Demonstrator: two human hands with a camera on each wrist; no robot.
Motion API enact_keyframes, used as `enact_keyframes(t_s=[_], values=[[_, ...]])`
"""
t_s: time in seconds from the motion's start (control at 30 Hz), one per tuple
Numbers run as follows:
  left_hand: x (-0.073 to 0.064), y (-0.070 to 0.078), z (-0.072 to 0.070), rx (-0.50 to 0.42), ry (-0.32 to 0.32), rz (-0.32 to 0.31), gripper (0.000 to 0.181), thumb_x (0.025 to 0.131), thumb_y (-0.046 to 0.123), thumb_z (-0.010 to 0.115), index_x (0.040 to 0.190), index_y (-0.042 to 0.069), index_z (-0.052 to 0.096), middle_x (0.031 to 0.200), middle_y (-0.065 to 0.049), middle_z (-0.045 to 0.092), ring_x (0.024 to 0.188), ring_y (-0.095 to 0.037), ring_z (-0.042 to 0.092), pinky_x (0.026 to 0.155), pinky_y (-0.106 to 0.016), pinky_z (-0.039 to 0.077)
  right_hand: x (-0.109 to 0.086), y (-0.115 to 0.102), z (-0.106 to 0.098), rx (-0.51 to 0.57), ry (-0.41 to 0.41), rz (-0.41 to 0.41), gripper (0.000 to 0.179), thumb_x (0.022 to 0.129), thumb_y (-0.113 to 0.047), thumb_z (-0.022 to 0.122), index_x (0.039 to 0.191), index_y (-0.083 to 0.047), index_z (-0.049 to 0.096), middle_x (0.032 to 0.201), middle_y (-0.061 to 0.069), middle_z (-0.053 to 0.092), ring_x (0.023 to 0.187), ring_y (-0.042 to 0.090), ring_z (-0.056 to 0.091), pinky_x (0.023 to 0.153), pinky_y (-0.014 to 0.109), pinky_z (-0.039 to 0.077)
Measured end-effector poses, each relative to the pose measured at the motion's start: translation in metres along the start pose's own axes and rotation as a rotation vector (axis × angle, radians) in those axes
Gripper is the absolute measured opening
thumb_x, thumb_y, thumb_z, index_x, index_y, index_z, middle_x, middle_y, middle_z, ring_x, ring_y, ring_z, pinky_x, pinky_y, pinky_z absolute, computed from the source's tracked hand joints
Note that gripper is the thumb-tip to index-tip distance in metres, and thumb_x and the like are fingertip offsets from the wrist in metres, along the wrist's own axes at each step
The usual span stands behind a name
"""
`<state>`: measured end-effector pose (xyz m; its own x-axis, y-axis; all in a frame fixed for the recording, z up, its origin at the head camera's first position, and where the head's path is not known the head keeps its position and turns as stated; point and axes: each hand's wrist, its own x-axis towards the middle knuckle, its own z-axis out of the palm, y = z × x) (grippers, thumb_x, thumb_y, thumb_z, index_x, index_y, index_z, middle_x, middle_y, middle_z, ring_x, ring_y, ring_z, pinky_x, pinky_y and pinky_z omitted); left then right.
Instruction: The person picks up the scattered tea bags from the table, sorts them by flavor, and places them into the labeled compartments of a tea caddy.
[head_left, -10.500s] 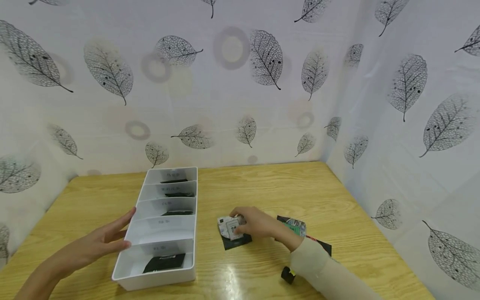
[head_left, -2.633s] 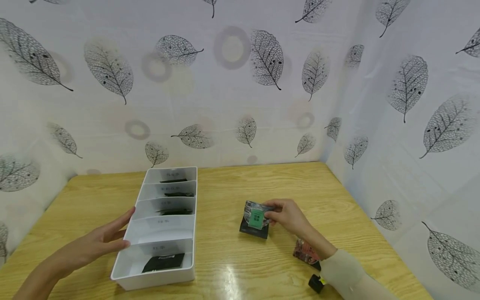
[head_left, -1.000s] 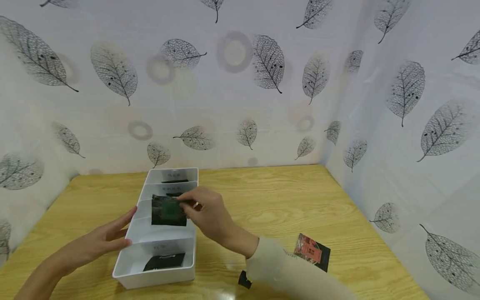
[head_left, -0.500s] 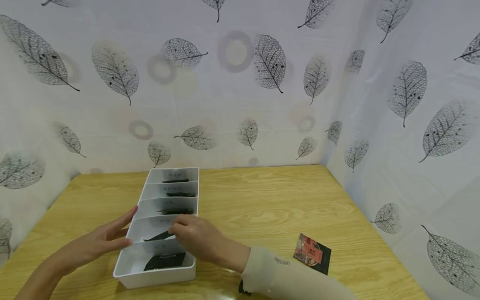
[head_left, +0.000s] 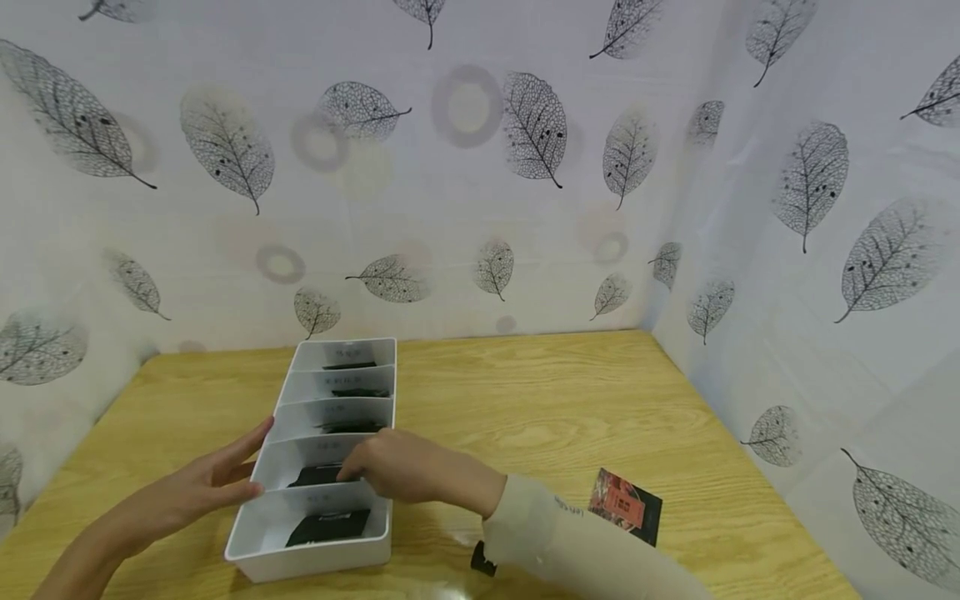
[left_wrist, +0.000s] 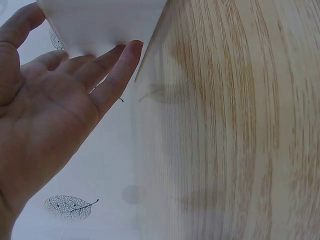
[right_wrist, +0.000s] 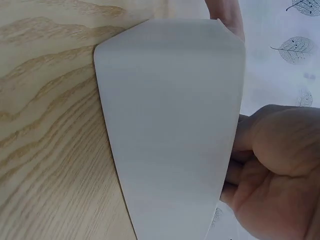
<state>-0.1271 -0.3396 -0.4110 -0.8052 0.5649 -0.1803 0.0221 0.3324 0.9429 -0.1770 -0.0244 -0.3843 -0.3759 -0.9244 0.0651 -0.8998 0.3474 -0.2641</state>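
Note:
A long white box (head_left: 307, 562) with several labelled compartments stands on the table, a dark sachet in each. My left hand (head_left: 198, 492) rests on the box's left side, thumb and fingers fairly straight; the left wrist view shows the fingers (left_wrist: 112, 75) against the white wall. My right hand (head_left: 397, 467) reaches over the right rim into the second compartment from the front, its fingers at the black sachet (head_left: 315, 475) lying there. In the right wrist view the box wall hides the fingertips of that hand (right_wrist: 280, 170), so pinching or only touching cannot be told.
A sachet with a red label (head_left: 624, 507) lies on the table (head_left: 525, 392) to the right, beyond my right sleeve (head_left: 570, 537). A small black piece (head_left: 482, 558) shows beneath the cuff. A leaf-patterned curtain (head_left: 465, 192) borders the table.
My right hand has carried the green-labelled sachet from the table at right into the second compartment from the front, where it now lies lower and flatter. The left hand has stayed on the box.

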Motion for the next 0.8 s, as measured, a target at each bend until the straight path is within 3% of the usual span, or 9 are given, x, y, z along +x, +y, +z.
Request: enact_keyframes(t_s=[0.13, 0.33, 0.47, 0.6, 0.8], values=[[0.000, -0.001, 0.000, 0.004, 0.007, -0.003, 0.079, 0.111, 0.012, 0.048, 0.166, 0.019, -0.009, 0.168, -0.029, -0.006, 0.125, 0.016, 0.042, 0.095, -0.020, 0.046, -0.003, 0.003, -0.002, 0.053, -0.003, -0.022, 0.035, 0.100, 0.006, 0.055, 0.125, -0.009, 0.075, 0.123, -0.002, 0.073, 0.113, 0.001, 0.064, 0.095, 0.010, 0.044], [-0.002, -0.003, -0.003, 0.020, 0.005, -0.020, 0.079, 0.111, 0.013, 0.047, 0.166, 0.022, -0.009, 0.168, -0.029, -0.006, 0.124, 0.018, 0.041, 0.094, -0.020, 0.047, -0.027, 0.008, -0.014, 0.186, 0.124, -0.008, 0.029, 0.104, -0.005, 0.060, 0.133, -0.004, 0.068, 0.129, 0.005, 0.070, 0.120, 0.009, 0.062, 0.101, 0.015, 0.042], [-0.002, -0.004, -0.003, 0.027, 0.010, -0.010, 0.079, 0.111, 0.013, 0.048, 0.166, 0.021, -0.008, 0.167, -0.029, -0.005, 0.124, 0.018, 0.041, 0.094, -0.020, 0.047, -0.055, 0.014, -0.028, 0.321, 0.157, 0.100, 0.043, 0.106, -0.011, 0.060, 0.148, -0.007, 0.054, 0.135, 0.007, 0.066, 0.119, 0.012, 0.063, 0.097, 0.021, 0.048], [-0.002, -0.004, -0.004, 0.021, 0.005, 0.003, 0.079, 0.111, 0.011, 0.047, 0.166, 0.020, -0.009, 0.166, -0.032, -0.005, 0.124, 0.017, 0.042, 0.094, -0.020, 0.048, -0.085, 0.023, -0.036, 0.427, 0.120, 0.235, 0.055, 0.107, -0.017, 0.060, 0.158, -0.011, 0.040, 0.139, 0.006, 0.062, 0.115, 0.010, 0.064, 0.094, 0.025, 0.052], [-0.002, -0.004, -0.004, 0.017, -0.004, 0.006, 0.079, 0.111, 0.011, 0.047, 0.166, 0.019, -0.008, 0.166, -0.032, -0.006, 0.124, 0.017, 0.042, 0.094, -0.021, 0.048, -0.138, 0.037, -0.037, 0.468, 0.046, 0.355, 0.054, 0.106, -0.023, 0.062, 0.156, -0.012, 0.044, 0.143, 0.010, 0.059, 0.111, 0.009, 0.064, 0.089, 0.026, 0.054]])
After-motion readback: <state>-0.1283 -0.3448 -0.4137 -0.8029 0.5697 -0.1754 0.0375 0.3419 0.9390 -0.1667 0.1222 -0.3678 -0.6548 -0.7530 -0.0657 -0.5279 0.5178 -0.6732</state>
